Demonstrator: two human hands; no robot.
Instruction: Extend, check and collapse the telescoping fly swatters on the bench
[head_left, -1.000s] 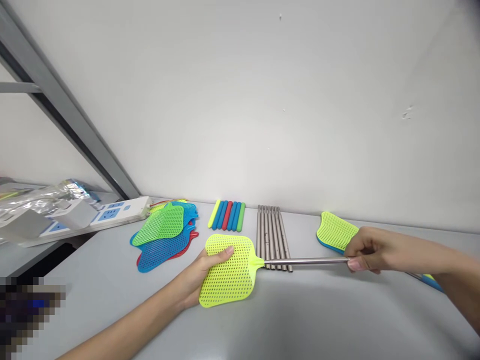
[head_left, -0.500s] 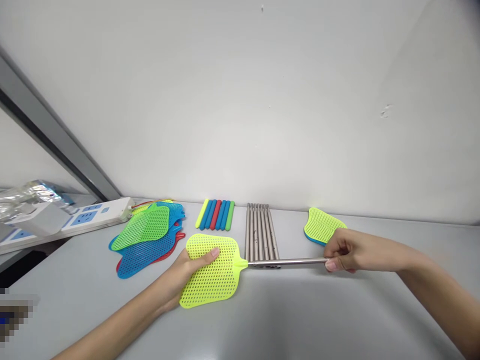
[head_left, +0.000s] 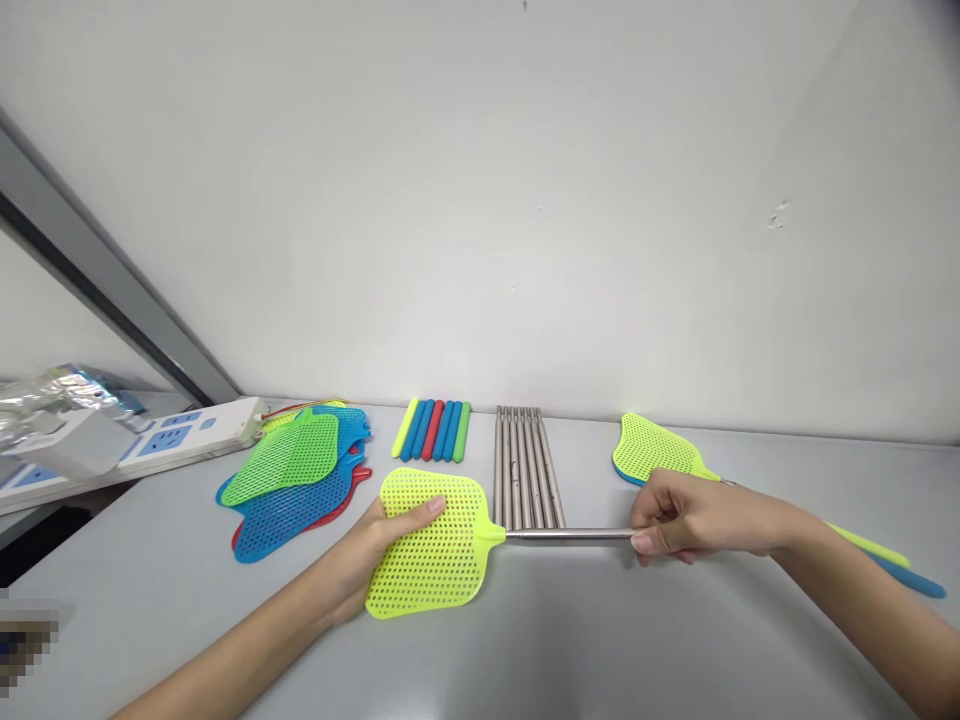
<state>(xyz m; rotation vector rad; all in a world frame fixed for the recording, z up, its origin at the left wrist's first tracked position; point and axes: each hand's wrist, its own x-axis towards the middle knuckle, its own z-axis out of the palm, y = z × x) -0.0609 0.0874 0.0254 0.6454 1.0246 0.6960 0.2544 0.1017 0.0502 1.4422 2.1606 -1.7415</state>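
My left hand [head_left: 382, 550] grips a yellow perforated fly swatter head [head_left: 435, 560], thumb lying on top of the mesh. From its neck a metal rod [head_left: 570, 534] runs to the right. The rod's other end is pinched in my right hand [head_left: 675, 520], and its tip is hidden by the fingers. Just behind the rod, several bare metal rods [head_left: 525, 470] lie side by side. Behind my right hand sits another yellow swatter [head_left: 656, 450] on top of a blue one.
Coloured handle tubes [head_left: 431, 430] lie in a row near the wall. At left is a pile of green, blue and red swatter heads [head_left: 292, 500], beside a white power strip [head_left: 202, 430]. Yellow and blue handles [head_left: 911, 578] show past my right forearm.
My right hand has moved a little left and down along with the rod, and less of the rod shows between my hands. The yellow and blue handles at right have come into sight.
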